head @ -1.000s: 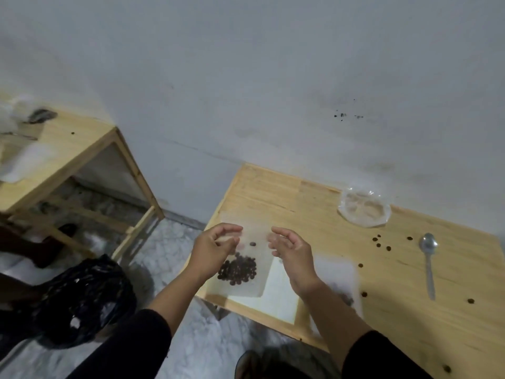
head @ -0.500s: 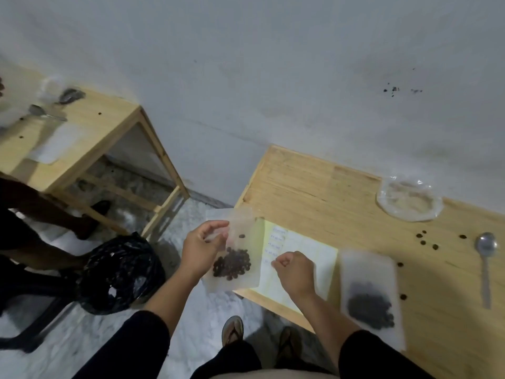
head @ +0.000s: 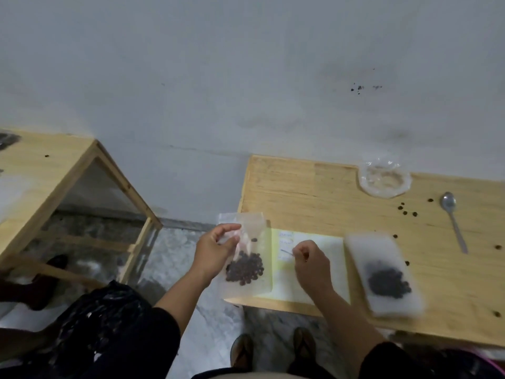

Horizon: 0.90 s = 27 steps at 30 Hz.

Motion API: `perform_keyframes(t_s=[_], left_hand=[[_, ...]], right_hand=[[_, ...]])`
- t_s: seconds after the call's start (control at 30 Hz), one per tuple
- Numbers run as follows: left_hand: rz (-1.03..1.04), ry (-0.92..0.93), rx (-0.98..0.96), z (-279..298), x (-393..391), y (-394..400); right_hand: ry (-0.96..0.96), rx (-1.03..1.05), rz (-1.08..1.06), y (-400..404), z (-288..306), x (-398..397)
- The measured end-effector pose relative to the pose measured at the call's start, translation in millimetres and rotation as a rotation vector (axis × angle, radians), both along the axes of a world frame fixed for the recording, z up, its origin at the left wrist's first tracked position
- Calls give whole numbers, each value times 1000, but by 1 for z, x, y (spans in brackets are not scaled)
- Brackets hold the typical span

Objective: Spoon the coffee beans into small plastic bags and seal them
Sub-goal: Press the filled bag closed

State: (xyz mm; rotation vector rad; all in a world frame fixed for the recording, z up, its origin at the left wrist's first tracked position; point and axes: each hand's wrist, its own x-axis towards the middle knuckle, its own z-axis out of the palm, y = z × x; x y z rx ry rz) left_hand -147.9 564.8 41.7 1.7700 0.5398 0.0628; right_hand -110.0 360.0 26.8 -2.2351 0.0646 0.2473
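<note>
Left hand [head: 214, 251] raised off bench edge, fingers pinching upper part of small bag [head: 246, 258] of coffee beans [head: 245, 268], right hand [head: 310, 262] curled over yellow paper [head: 332, 265], possibly pinching something thin, second filled bag [head: 384, 273] flat on bench [head: 314, 198], spoon [head: 452, 218] farther right.

A: Support surface?
B: Wooden table [head: 314, 192] against the wall. Yellow-green paper sheet [head: 322, 277] at the near edge.
A: Other items on it?
B: Filled bag of beans [head: 382, 274] beside the paper, clear plastic container [head: 384, 177] at the back, metal spoon [head: 453, 220] right, loose beans [head: 407, 212] scattered.
</note>
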Motion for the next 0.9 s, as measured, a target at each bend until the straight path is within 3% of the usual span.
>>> perform_keyframes(t_s=[0.23, 0.4, 0.63, 0.9], left_hand=[[-193, -59, -59, 17, 12, -9], [-262, -120, -79, 34, 14, -14], [-231, -179, -119, 41, 10, -15], [-119, -218, -69, 49, 14, -20]], right_hand=[[-224, 186, 36, 37, 52, -6], [-363, 133, 10, 45, 58, -9], [-422, 4, 29, 49, 65, -10], [-500, 49, -84, 53, 66, -18]])
